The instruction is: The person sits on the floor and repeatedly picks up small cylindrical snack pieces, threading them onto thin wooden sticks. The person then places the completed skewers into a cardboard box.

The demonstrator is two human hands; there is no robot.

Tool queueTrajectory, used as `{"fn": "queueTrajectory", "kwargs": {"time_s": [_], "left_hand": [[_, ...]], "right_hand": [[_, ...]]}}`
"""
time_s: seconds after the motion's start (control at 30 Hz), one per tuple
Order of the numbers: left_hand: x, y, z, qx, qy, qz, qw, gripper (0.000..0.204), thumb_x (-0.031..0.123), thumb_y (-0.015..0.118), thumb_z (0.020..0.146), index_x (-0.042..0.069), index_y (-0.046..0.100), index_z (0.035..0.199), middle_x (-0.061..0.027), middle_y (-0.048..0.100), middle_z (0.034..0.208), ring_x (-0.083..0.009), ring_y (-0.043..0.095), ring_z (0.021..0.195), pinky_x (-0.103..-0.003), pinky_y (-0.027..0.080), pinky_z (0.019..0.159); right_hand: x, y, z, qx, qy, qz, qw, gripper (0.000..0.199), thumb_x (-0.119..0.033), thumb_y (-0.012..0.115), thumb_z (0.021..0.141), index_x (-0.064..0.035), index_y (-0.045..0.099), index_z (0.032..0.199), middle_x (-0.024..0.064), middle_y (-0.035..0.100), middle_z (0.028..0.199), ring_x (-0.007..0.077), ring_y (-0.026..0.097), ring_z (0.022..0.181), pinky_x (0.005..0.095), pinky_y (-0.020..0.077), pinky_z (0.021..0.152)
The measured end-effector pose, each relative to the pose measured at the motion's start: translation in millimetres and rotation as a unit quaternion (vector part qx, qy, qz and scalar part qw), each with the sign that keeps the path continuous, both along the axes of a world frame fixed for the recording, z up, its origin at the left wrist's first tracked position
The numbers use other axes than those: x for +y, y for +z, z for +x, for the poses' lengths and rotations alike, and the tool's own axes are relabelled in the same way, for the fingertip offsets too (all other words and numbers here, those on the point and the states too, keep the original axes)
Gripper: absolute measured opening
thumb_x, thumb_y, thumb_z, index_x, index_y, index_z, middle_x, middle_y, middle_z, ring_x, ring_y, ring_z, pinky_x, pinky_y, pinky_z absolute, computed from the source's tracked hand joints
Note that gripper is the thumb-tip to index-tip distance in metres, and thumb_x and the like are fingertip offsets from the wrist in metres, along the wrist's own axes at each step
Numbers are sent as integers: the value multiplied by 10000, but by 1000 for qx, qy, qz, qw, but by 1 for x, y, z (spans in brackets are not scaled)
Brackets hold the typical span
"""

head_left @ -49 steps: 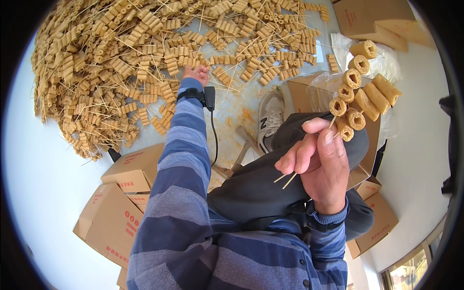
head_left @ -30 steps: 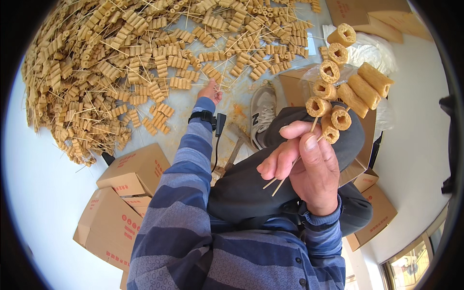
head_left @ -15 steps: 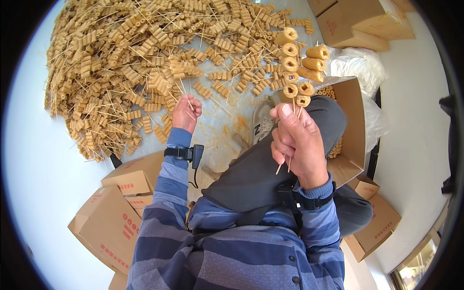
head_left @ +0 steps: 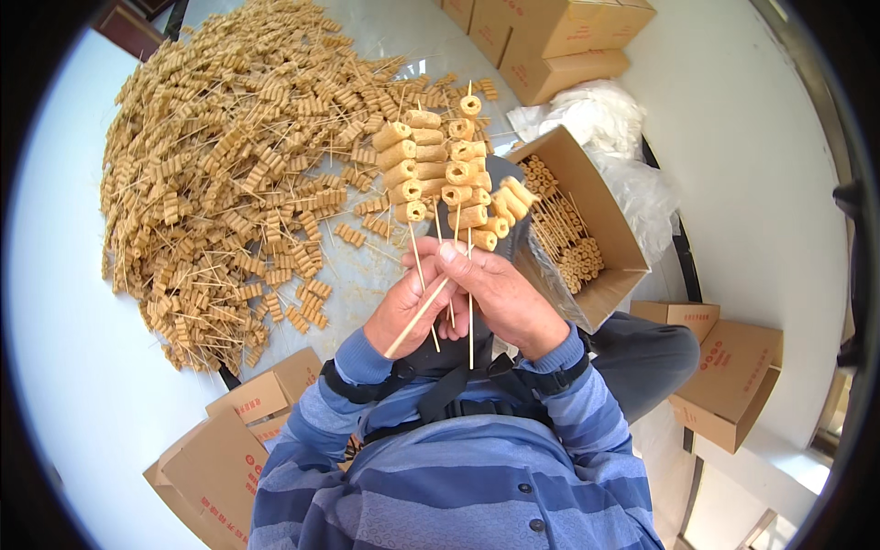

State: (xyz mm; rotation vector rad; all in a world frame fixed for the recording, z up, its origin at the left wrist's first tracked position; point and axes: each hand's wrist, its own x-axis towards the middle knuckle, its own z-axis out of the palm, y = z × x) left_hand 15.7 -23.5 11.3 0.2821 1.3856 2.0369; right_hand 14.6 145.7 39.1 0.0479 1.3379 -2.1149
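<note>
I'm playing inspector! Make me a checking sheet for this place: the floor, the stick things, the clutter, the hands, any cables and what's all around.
Surface: pale floor, largely covered on the left by a big skewer pile.
Job's things: held skewers with brown tube-shaped pieces; packed skewers inside an open carton on the right.
Clutter: white plastic bags behind the open carton.
Hands: left hand and right hand meet, closed around the sticks; which holds which is unclear.
Cables: nothing seen.
Surroundings: brown boxes at lower right, lower left and upper right; white wall at right.
</note>
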Motion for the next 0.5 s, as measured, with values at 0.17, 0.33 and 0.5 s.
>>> {"fn": "queueTrajectory", "kwargs": {"time_s": [0.17, 0.33, 0.5], "left_hand": [[34, 4, 15, -39, -111, 29, 993, 332, 365, 384, 1102, 65, 498, 1184, -29, 615, 773, -102, 585, 642, -221, 470, 571], [47, 2, 25, -50, -146, 12, 988, 407, 441, 416, 1076, 67, 515, 1204, -60, 620, 800, -139, 605, 660, -248, 481, 582], [55, -3, 42, -83, -165, 16, 983, 455, 467, 476, 1046, 52, 528, 1225, -91, 627, 786, -184, 626, 692, -281, 503, 629]], "right_hand": [[24, 6, 31, -47, -87, -24, 995, 505, -443, 414, 1076, 0, 573, 1261, 109, 674, 1058, 128, 631, 568, 235, 537, 494], [50, 13, 51, -13, -66, -60, 996, 425, -362, 451, 1068, 0, 555, 1267, 131, 663, 1178, 146, 661, 585, 238, 563, 486], [60, 12, 62, -9, -42, -29, 999, 415, -361, 522, 1041, -8, 578, 1251, 69, 696, 1099, 107, 654, 591, 209, 538, 416]]}}
